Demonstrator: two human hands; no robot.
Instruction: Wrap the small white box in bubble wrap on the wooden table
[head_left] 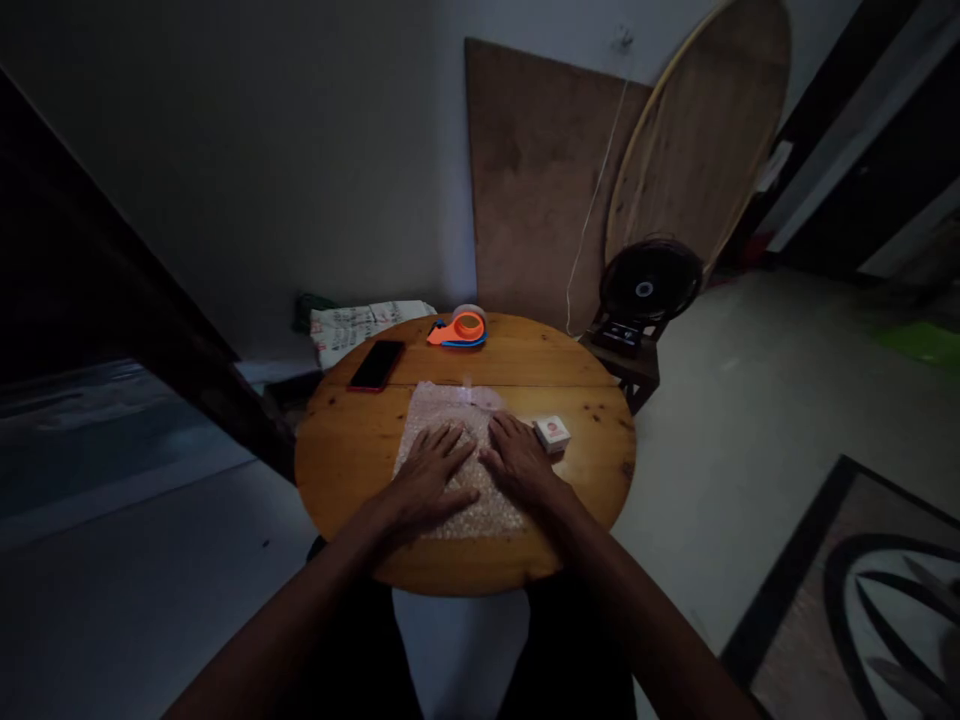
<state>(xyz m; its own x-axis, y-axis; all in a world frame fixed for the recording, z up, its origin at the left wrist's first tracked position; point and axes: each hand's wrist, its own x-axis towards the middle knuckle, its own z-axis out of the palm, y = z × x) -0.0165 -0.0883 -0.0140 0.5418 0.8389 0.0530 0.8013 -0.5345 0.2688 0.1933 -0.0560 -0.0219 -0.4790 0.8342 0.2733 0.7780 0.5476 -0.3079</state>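
A sheet of clear bubble wrap [480, 515] lies flat on a round wooden table [577, 380]. On its left half rests my left hand [431, 475], palm down with the fingers spread. My right hand [521, 460] lies flat on the right part of the sheet, fingers stretched forward. Just right of that hand sits a small white box [553, 433] with a reddish mark on top; neither hand grips it. Both palms hide part of the bubble wrap.
An orange and blue tape dispenser [459, 328] stands at the table's far edge. Left of it lies a dark phone [377, 365] with a red edge. Behind the table are a printed white sack [367, 325], a leaning brown board [547, 190] and a black fan [649, 285] on a stool.
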